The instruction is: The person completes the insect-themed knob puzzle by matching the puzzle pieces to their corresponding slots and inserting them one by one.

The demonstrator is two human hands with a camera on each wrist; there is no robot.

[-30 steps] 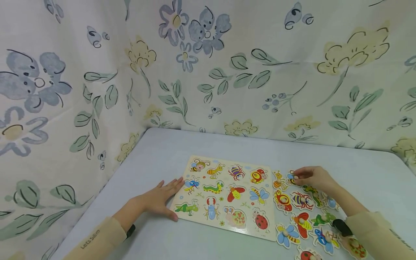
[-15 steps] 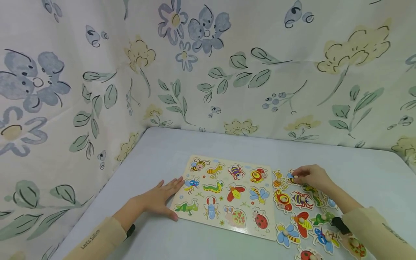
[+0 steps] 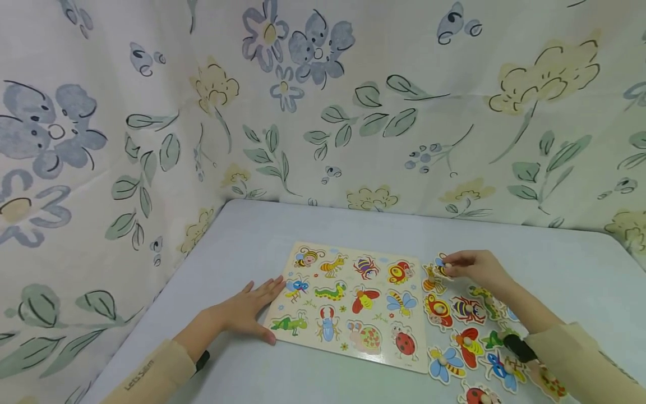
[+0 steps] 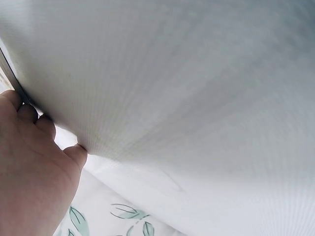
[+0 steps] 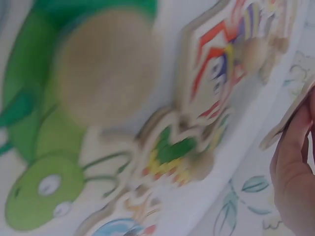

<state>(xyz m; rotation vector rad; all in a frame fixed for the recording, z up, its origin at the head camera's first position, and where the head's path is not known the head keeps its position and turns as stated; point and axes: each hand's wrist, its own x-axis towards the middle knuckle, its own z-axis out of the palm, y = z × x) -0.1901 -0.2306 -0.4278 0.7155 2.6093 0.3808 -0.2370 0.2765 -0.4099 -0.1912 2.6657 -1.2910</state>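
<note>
A wooden puzzle board [image 3: 381, 359] printed with several insects lies flat on the table. My left hand [image 3: 247, 314] rests against its left edge with fingers spread; in the left wrist view, that hand [image 4: 39, 169] shows at the left border, fingertips at the board's edge. Thumb and fingers of my right hand [image 3: 481, 270] pinch the knob of a bee puzzle piece [image 3: 441, 266], held above the ant piece [image 3: 432, 284]. In the right wrist view, the right hand [image 5: 295, 167] grips the piece [image 5: 283, 128], seen edge-on and partly out of frame.
Several loose knobbed pieces lie right of the board, among them a spider [image 3: 469, 310], a red winged insect [image 3: 468, 347], a dragonfly [image 3: 446, 365] and a ladybug [image 3: 476, 393]. A grasshopper piece [image 5: 44, 182] looms close in the right wrist view. Floral cloth [image 3: 373, 157] hangs behind the table.
My right hand has lifted the bee piece from among the loose pieces and moved it left and slightly away, towards the board. My left hand has stayed at the board's edge.
</note>
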